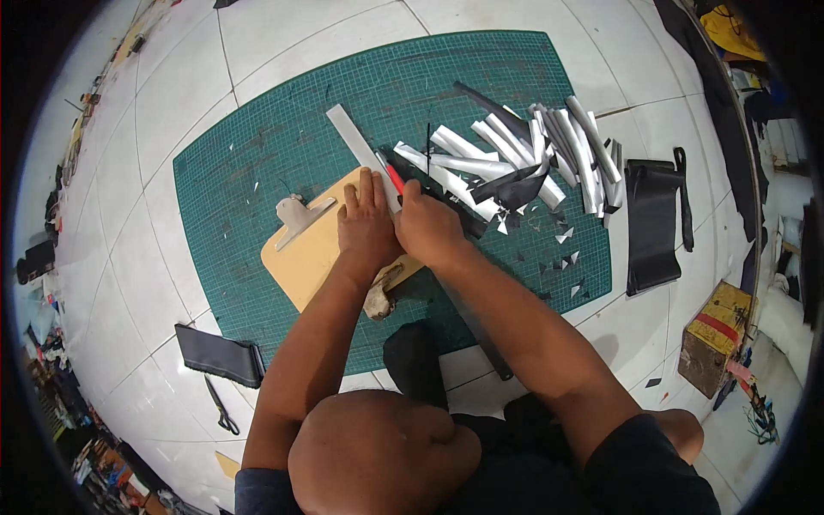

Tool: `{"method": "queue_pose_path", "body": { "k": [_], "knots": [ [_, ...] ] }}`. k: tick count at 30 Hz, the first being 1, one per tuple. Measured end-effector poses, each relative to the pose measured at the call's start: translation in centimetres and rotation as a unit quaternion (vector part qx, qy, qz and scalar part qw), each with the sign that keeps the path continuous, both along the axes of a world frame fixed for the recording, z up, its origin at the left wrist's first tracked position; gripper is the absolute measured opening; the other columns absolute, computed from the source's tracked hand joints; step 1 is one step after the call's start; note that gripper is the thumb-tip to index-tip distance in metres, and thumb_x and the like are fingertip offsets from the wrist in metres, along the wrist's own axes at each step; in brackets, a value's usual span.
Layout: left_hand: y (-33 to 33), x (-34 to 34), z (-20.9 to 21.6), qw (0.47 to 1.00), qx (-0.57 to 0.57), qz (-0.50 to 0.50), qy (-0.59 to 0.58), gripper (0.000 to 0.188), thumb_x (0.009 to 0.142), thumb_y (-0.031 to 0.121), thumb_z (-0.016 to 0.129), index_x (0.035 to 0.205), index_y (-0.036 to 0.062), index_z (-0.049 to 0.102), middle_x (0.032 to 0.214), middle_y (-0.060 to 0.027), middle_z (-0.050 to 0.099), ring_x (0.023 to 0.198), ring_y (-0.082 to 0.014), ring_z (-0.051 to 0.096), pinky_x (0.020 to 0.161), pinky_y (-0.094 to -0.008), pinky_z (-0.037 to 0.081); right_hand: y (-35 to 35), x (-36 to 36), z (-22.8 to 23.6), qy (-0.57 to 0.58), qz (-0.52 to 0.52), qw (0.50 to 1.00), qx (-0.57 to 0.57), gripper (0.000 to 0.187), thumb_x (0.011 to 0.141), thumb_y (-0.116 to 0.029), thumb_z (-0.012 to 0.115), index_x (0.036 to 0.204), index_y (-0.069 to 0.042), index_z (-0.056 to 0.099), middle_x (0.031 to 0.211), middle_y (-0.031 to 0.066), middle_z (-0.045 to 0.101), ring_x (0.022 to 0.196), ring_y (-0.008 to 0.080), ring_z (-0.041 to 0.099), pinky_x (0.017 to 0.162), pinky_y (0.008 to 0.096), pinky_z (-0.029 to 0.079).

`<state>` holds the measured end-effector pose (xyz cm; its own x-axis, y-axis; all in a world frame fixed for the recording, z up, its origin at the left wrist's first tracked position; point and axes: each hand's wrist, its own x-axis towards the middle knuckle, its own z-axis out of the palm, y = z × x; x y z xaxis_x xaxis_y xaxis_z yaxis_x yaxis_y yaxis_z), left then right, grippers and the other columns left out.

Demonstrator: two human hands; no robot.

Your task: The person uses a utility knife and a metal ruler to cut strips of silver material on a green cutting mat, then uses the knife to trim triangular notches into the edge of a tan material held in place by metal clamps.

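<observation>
My left hand [369, 223] lies flat with its fingers stretched over the edge of a tan clipboard [318, 249] and a long metal ruler [350, 133]. The ruler runs slantwise across the green cutting mat [283, 129], passing under my hands. Close beside it, my right hand [429, 225] is closed around a red cutter knife [394, 177], held along the ruler's right side. The knife's tip is too small to make out. Dark sheet material [468, 225] shows next to the right hand, partly covered by it. A worn, pale lump [378, 305] rests at the clipboard's near edge.
Silver and black strips [515, 150] are heaped on the mat's right, with small triangular scraps [564, 235] nearby. A black folded sheet [651, 227] and a yellow box [719, 330] stand right on the tiles. Black scissors [223, 408] and a dark piece [219, 354] lie left.
</observation>
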<state>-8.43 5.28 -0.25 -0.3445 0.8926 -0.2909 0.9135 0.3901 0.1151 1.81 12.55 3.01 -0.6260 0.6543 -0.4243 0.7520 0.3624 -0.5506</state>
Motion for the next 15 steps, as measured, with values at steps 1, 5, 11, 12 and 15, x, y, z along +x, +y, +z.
{"method": "queue_pose_path", "body": {
  "k": [1,5,11,12,15],
  "knots": [
    [0.2,0.1,0.3,1.000,-0.002,0.000,-0.001,0.103,0.072,0.039,0.075,0.150,-0.0032,0.021,0.156,-0.0209,0.023,0.137,-0.0439,0.033,0.105,-0.0506,0.044,0.2,0.0,-0.3,0.000,0.009,1.000,0.007,0.024,0.093,-0.016,0.051,0.107,0.002,0.044,0.094,0.0270,0.068,0.089,0.0405,0.069,0.078,0.0480,0.057],
    [0.5,0.3,1.3,0.999,-0.043,-0.003,-0.017,0.106,0.071,0.041,0.077,0.150,-0.0028,0.022,0.156,-0.0209,0.022,0.138,-0.0443,0.033,0.104,-0.0519,0.044,0.5,-0.3,-0.8,-0.006,0.017,1.000,0.026,0.023,0.093,-0.015,0.051,0.107,0.002,0.045,0.096,0.0268,0.069,0.091,0.0393,0.070,0.078,0.0465,0.057],
    [1.1,0.3,2.1,0.997,-0.064,0.005,-0.044,0.118,0.066,0.047,0.082,0.151,-0.0018,0.018,0.159,-0.0188,0.018,0.140,-0.0436,0.029,0.106,-0.0536,0.042,1.5,-0.7,0.7,-0.042,0.025,0.999,-0.017,0.022,0.093,-0.011,0.048,0.110,0.003,0.047,0.098,0.0265,0.069,0.091,0.0397,0.070,0.079,0.0486,0.056],
    [1.1,0.5,2.1,0.996,-0.068,0.004,-0.049,0.121,0.064,0.049,0.084,0.152,-0.0020,0.018,0.159,-0.0187,0.018,0.141,-0.0434,0.028,0.107,-0.0533,0.042,0.8,0.8,0.5,-0.040,0.031,0.999,-0.012,0.022,0.093,-0.011,0.045,0.111,0.003,0.047,0.098,0.0268,0.068,0.092,0.0401,0.069,0.080,0.0496,0.055],
    [0.8,0.5,2.2,0.997,-0.073,0.007,-0.032,0.129,0.057,0.056,0.086,0.151,-0.0031,0.020,0.158,-0.0182,0.019,0.140,-0.0409,0.030,0.106,-0.0495,0.042,-1.8,5.8,1.0,-0.074,0.035,0.995,-0.057,0.023,0.094,-0.010,0.043,0.114,0.002,0.046,0.099,0.0279,0.068,0.094,0.0422,0.068,0.082,0.0523,0.053]
  ]
}}
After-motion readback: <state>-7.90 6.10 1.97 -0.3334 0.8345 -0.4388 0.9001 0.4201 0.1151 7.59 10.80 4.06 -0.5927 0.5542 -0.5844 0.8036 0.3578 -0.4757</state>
